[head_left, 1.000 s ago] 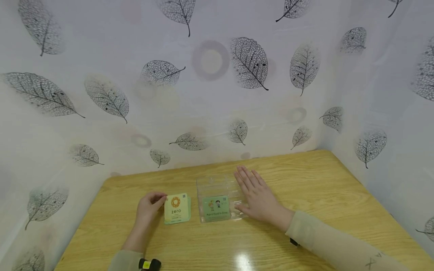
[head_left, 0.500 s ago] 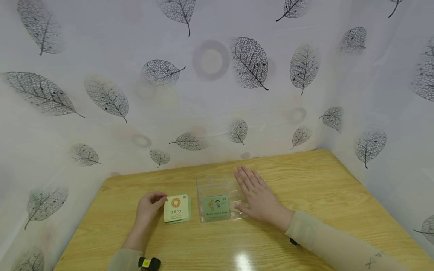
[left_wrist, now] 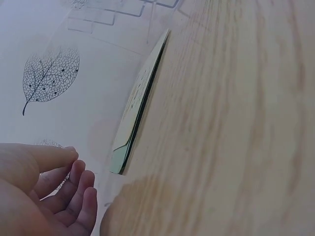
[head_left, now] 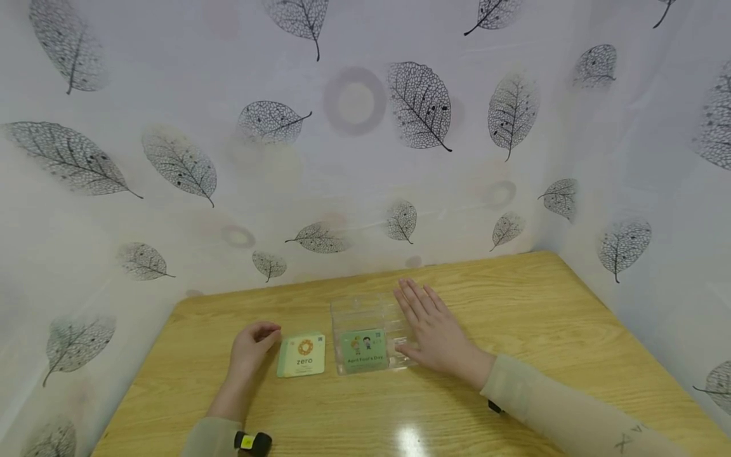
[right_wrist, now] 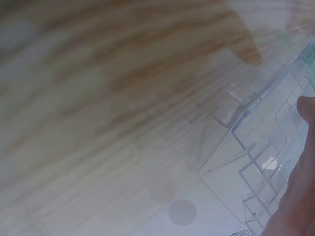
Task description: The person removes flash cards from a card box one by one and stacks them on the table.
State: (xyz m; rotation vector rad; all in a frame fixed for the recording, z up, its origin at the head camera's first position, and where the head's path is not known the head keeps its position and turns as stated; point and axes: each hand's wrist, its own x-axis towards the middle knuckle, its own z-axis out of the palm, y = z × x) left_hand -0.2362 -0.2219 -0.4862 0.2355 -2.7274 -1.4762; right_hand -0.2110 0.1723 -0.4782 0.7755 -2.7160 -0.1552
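Note:
A stack of cards, its top yellow one reading "zero", lies on the table; its thin edge shows in the left wrist view. Just left of the stack is my left hand, fingers loosely curled and thumb near the fingertips, with nothing between them. A gap separates it from the cards. Right of the stack sits a clear plastic case with a green "April Fool's Day" card in it. My right hand rests on the case's right part, fingers straight. Its thumb lies over the clear plastic in the right wrist view.
The wooden table extends around the cards and the case. A pale curtain with leaf prints stands behind it and at both sides. A camera strap is on the left wrist.
The top "zero" card has shifted to the right and slightly toward me, out of my left fingers. Both hands have stayed in nearly the same place.

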